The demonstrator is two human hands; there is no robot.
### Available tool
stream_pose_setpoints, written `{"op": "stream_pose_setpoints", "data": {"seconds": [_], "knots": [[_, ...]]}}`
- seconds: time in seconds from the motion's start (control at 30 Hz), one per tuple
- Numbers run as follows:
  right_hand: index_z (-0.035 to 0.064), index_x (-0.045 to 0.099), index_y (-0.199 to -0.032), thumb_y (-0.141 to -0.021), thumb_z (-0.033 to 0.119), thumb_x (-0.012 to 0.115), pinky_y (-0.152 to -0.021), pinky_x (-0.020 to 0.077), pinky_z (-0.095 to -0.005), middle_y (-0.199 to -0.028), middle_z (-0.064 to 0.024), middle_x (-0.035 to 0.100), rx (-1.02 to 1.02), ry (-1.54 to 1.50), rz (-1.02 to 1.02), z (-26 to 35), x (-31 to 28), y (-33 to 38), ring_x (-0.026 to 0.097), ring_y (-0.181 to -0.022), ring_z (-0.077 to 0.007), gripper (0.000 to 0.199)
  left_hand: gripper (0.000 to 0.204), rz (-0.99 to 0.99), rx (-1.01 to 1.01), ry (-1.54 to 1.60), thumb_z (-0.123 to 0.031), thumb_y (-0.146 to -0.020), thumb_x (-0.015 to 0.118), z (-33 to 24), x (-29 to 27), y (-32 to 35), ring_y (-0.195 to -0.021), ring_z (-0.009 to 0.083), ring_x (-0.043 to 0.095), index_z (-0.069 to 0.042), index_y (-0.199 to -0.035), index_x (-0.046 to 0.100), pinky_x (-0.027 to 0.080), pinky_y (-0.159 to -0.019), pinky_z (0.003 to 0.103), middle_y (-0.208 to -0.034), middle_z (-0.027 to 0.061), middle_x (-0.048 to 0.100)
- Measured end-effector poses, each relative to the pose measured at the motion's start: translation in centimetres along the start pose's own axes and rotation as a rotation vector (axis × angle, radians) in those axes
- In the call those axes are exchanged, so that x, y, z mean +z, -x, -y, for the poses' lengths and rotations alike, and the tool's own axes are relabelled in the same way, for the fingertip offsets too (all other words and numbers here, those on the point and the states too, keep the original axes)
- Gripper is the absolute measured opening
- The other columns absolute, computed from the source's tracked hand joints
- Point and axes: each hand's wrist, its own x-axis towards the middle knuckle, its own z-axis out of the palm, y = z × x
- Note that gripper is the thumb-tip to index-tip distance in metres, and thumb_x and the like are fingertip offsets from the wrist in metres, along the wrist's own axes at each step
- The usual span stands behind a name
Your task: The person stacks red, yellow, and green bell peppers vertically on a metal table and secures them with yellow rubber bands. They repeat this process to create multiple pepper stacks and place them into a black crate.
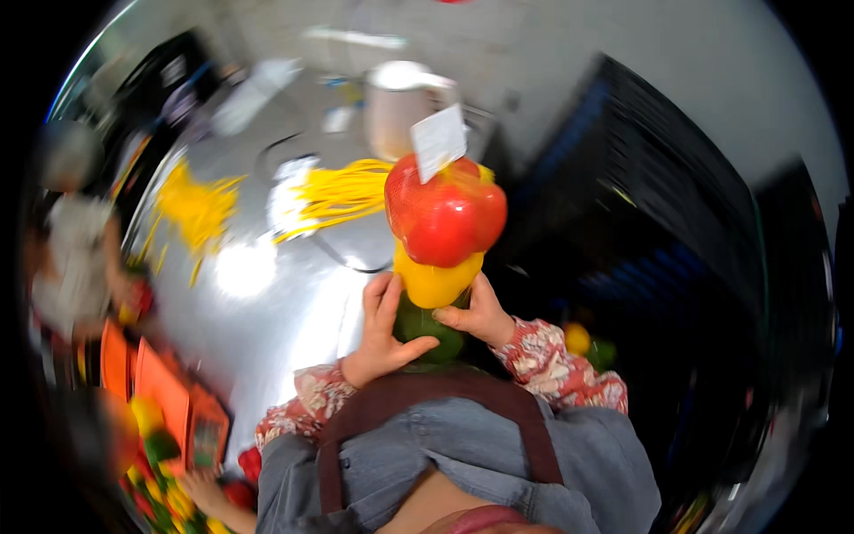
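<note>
Peppers stand in a column between my hands in the head view, the only one I have: a red pepper [445,222] uppermost, a yellow pepper [431,280] just under it, and a green pepper [421,322] lowest, nearest my body. My left hand [378,338] is half open on the left side, its fingers pointing up along the column and its thumb lying across the green one; my right hand [485,319] is curled more closely around the other side, thumb laid where yellow meets green. Between them they cradle the set rather than squeeze it. A white tag [439,142] stands up beyond the red top, and fine mesh seems to cover the red skin, so I judge the grouping, netting and tagging of this set mostly done; whether the lower end is closed I cannot tell, as it's hidden by the green pepper and my hands. Ahead and to the left of my left hand, a bundle of yellow strips [347,191] and a looser yellow heap [197,209] lie on the metal table [311,285], seemingly supplies for more sets. Well off to the lower left, beside orange crates [163,392], a pile of loose peppers [169,498] suggests plenty left over; another person's hand [205,494] is right there at it.
</note>
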Motion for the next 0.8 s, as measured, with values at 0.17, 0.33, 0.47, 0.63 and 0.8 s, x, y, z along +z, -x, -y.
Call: {"op": "stream_pose_setpoints", "data": {"seconds": [0.17, 0.33, 0.47, 0.63, 0.8], "knots": [[0.0016, 0.032, -0.13, -0.074, 0.03, 0.07, -0.095, 0.0383, -0.038, -0.125, -0.0154, 0.045, -0.425, 0.415, -0.46, 5.5, -2.6, 12.3, 0.047, -0.113, -0.0259, 0.074, 0.07, 0.244, 0.516, 0.319, -0.023, -0.07, 0.07, -7.9, 0.9, -4.3, -0.103, 0.0354, 0.048, -0.004, -0.128, 0.036, 0.039, -0.086, 0.043, -0.121, 0.0193, 0.044], [0.0025, 0.037, -0.126, -0.082, 0.043, 0.057, -0.087, 0.0455, -0.0355, -0.12, -0.0132, 0.048, -0.63, 0.228, -1.192, 7.9, -8.3, 25.4, 0.05, -0.107, -0.0255, 0.063, 0.044, 0.52, 0.253, 0.336, -0.005, -0.069, 0.064, -9.3, 2.6, -2.7, -0.084, 0.0279, 0.057, -0.003, -0.112, 0.054, 0.043, -0.075, 0.037, -0.091, 0.0109, 0.06], [0.0046, 0.045, -0.119, -0.087, 0.033, 0.053, -0.084, 0.0466, -0.0341, -0.112, -0.0088, 0.053, -0.504, -0.042, -1.361, 7.3, -13.5, 32.6, 0.055, -0.099, -0.0195, 0.044, 0.035, 0.673, 0.104, 0.317, -0.004, -0.073, 0.061, -8.5, 4.4, -1.1, -0.078, 0.0271, 0.057, -0.002, -0.107, 0.056, 0.043, -0.072, 0.036, -0.083, 0.01, 0.06], [0.0025, 0.049, -0.114, -0.083, 0.028, 0.06, -0.083, 0.0477, -0.0345, -0.104, -0.0081, 0.058, -0.229, -0.516, -1.564, -2.1, -20.8, 41.4, 0.057, -0.094, -0.0205, 0.041, 0.025, 0.8, -0.014, 0.19, -0.006, -0.075, 0.059, -6.4, 5.5, 0.7, -0.075, 0.0303, 0.056, -0.001, -0.099, 0.059, 0.044, -0.069, 0.036, -0.079, 0.0134, 0.059], [-0.0002, 0.054, -0.109, -0.078, 0.022, 0.067, -0.075, 0.0504, -0.0347, -0.098, -0.0095, 0.06, -0.025, -0.39, -1.805, -8.4, -29.5, 49.6, 0.06, -0.085, -0.0215, 0.04, 0.02, 0.847, -0.127, 0.078, -0.006, -0.075, 0.059, -4.5, 6.4, 1.6, -0.075, 0.0327, 0.056, 0.0, -0.094, 0.06, 0.044, -0.067, 0.038, -0.08, 0.0156, 0.06]]}}
